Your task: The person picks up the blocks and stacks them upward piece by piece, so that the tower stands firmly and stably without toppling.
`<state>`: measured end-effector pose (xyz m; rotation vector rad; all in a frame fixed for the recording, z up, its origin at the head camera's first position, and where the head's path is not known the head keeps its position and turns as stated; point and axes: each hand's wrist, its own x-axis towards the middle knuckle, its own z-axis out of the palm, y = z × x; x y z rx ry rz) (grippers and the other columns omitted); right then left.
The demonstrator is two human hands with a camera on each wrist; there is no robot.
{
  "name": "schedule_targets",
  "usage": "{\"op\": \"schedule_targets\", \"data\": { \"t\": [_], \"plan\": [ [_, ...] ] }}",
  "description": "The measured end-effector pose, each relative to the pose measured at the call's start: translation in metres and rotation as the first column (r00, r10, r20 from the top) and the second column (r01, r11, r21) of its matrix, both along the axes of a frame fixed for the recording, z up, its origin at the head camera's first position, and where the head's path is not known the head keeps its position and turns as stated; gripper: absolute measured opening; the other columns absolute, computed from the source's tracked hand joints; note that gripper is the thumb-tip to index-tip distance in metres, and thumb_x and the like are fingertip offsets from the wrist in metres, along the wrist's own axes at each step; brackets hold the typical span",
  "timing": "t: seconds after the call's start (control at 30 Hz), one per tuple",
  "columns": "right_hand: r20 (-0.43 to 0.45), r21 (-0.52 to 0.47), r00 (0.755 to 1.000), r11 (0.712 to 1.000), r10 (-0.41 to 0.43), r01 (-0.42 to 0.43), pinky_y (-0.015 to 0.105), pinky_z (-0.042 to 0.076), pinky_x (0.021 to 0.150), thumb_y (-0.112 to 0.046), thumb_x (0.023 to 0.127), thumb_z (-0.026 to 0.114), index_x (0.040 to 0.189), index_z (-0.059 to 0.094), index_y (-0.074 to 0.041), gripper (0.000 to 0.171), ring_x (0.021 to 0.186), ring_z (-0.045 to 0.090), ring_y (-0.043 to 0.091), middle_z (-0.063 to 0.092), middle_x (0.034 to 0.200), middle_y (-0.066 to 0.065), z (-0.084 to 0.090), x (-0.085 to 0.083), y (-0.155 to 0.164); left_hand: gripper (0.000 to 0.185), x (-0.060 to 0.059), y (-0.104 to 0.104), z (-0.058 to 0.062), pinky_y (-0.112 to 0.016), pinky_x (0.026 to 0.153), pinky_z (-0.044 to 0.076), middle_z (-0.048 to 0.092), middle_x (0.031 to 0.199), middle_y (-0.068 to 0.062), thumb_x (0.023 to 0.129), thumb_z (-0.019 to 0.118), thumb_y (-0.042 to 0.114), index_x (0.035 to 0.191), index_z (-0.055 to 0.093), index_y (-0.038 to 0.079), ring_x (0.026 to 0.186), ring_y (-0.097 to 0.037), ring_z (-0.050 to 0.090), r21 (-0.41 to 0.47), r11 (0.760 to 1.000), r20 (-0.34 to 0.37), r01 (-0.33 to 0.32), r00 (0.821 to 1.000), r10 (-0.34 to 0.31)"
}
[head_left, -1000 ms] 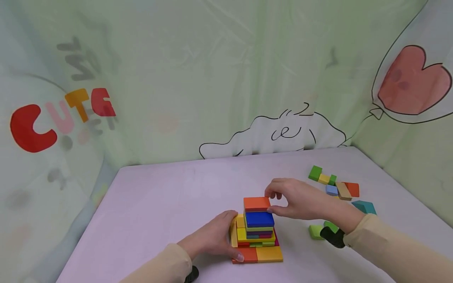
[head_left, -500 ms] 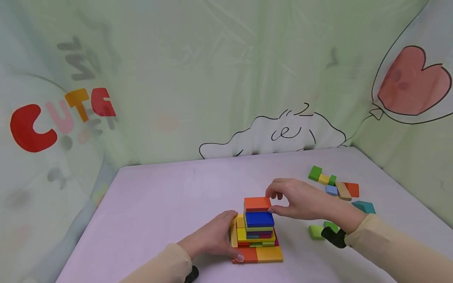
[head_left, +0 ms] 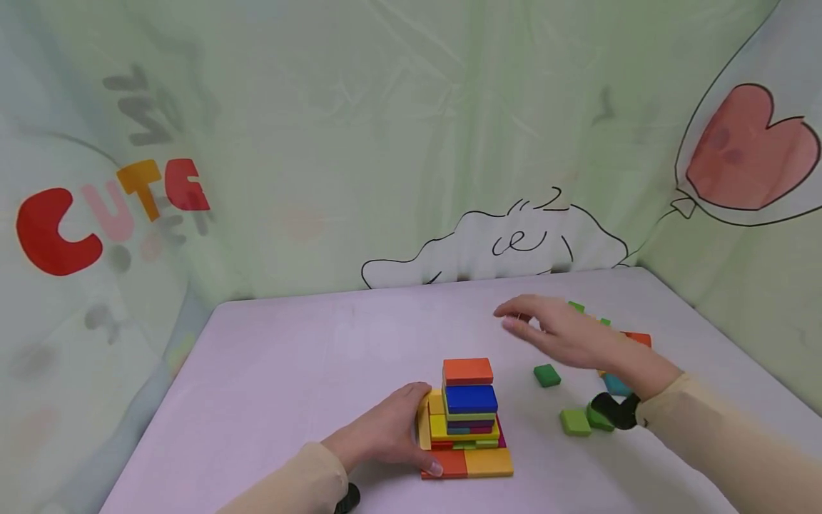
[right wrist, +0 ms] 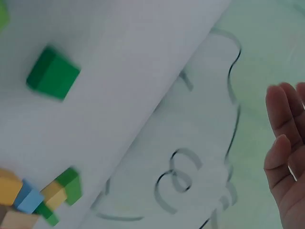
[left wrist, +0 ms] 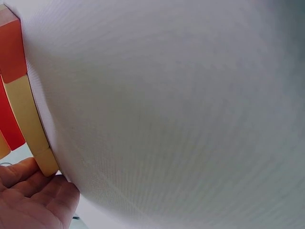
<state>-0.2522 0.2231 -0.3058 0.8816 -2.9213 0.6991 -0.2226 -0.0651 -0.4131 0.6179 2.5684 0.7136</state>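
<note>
On the lilac desk [head_left: 289,371], seen from the head view, a stack of flat coloured blocks [head_left: 467,417] stands near the front edge, widest at the base and narrowing to an orange block [head_left: 467,370] on top of a blue one [head_left: 471,398]. The left hand [head_left: 385,432] rests against the stack's left side, fingers curved around a yellow block standing on edge, apparently to brace the lower layers. The right hand [head_left: 565,335] hangs in the air to the right of the stack, clear of it; its grip is spread, fingers straight and holding nothing. A dark green block [head_left: 546,375] lies on the desk below that hand, apart from the stack. Two more green blocks [head_left: 581,420] sit near the right wrist, and a loose group of spare blocks [head_left: 632,341] lies partly hidden behind the hand. Open desk extends to the left and behind the stack; a printed curtain [head_left: 411,143] closes the far and side edges.

From the left wrist view, the fingers [left wrist: 33,195] touch the end of a tan block [left wrist: 31,124] beside an orange one [left wrist: 12,50]; bare desk fills the remainder.

From the right wrist view, the straight fingers [right wrist: 286,143] hold nothing. The dark green block [right wrist: 52,72] appears blurred on the desk, with mixed blocks [right wrist: 38,195] in the lower left corner.
</note>
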Motion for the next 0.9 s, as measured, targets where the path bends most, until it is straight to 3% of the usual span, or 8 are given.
{"op": "schedule_targets", "data": {
  "t": [0.17, 0.37, 0.57, 0.73, 0.8, 0.9],
  "plan": [
    [0.013, -0.045, 0.986, 0.985, -0.165, 0.165, 0.060, 0.054, 0.097, -0.035, 0.112, 0.040, 0.142, 0.053, 0.002, 0.050, 0.117, 0.062, 0.040, 0.062, 0.135, 0.026, -0.010, -0.042, 0.038, 0.105, 0.000, -0.003, 0.001, -0.044, 0.120, 0.042, 0.049, 0.151, -0.005, 0.068, 0.094, 0.047, 0.151, 0.040, 0.011, 0.135, -0.020, 0.049, 0.000, 1.000, -0.009, 0.005, 1.000, -0.005],
    [0.065, 0.090, 0.955, 0.955, -0.289, 0.283, 0.067, 0.045, 0.104, -0.030, 0.112, 0.039, 0.144, 0.045, 0.013, 0.054, 0.123, 0.053, 0.052, 0.054, 0.137, 0.038, -0.043, -0.084, 0.078, 0.101, 0.000, -0.003, 0.002, -0.040, 0.119, 0.043, 0.052, 0.144, -0.002, 0.069, 0.094, 0.045, 0.149, 0.041, 0.012, 0.128, -0.015, 0.051, 0.015, 1.000, -0.005, 0.018, 1.000, -0.018],
    [0.076, 0.328, 0.926, 0.887, -0.369, 0.326, 0.074, 0.037, 0.107, -0.030, 0.108, 0.047, 0.148, 0.039, 0.012, 0.059, 0.132, 0.039, 0.064, 0.042, 0.143, 0.046, -0.067, -0.104, 0.095, 0.103, 0.000, -0.002, 0.003, -0.040, 0.120, 0.041, 0.050, 0.148, -0.002, 0.069, 0.094, 0.046, 0.150, 0.041, 0.012, 0.132, -0.016, 0.050, 0.011, 1.000, -0.006, 0.014, 1.000, -0.014],
    [0.118, 0.464, 0.903, 0.827, -0.414, 0.319, 0.081, 0.030, 0.107, -0.028, 0.104, 0.052, 0.149, 0.037, 0.011, 0.061, 0.135, 0.024, 0.073, 0.036, 0.147, 0.046, -0.083, -0.111, 0.107, 0.104, 0.001, -0.002, 0.003, -0.040, 0.121, 0.040, 0.049, 0.150, -0.003, 0.069, 0.094, 0.047, 0.151, 0.040, 0.011, 0.136, -0.017, 0.048, 0.003, 1.000, -0.016, 0.021, 1.000, -0.021],
    [0.133, 0.493, 0.907, 0.820, -0.400, 0.289, 0.082, 0.028, 0.107, -0.025, 0.102, 0.054, 0.147, 0.041, 0.011, 0.059, 0.135, 0.022, 0.074, 0.039, 0.146, 0.045, -0.088, -0.113, 0.109, 0.104, 0.001, -0.002, 0.003, -0.040, 0.121, 0.040, 0.049, 0.151, -0.003, 0.070, 0.093, 0.047, 0.151, 0.040, 0.011, 0.136, -0.018, 0.048, -0.001, 1.000, -0.015, 0.021, 1.000, -0.021],
    [0.115, 0.517, 0.931, 0.821, -0.347, 0.242, 0.079, 0.035, 0.103, -0.020, 0.098, 0.062, 0.140, 0.052, 0.009, 0.052, 0.131, 0.036, 0.069, 0.051, 0.140, 0.039, -0.089, -0.113, 0.104, 0.105, 0.000, -0.002, 0.003, -0.040, 0.121, 0.040, 0.048, 0.151, -0.004, 0.069, 0.093, 0.047, 0.151, 0.039, 0.011, 0.137, -0.019, 0.048, -0.002, 1.000, -0.010, 0.013, 1.000, -0.013]
  ]
}}
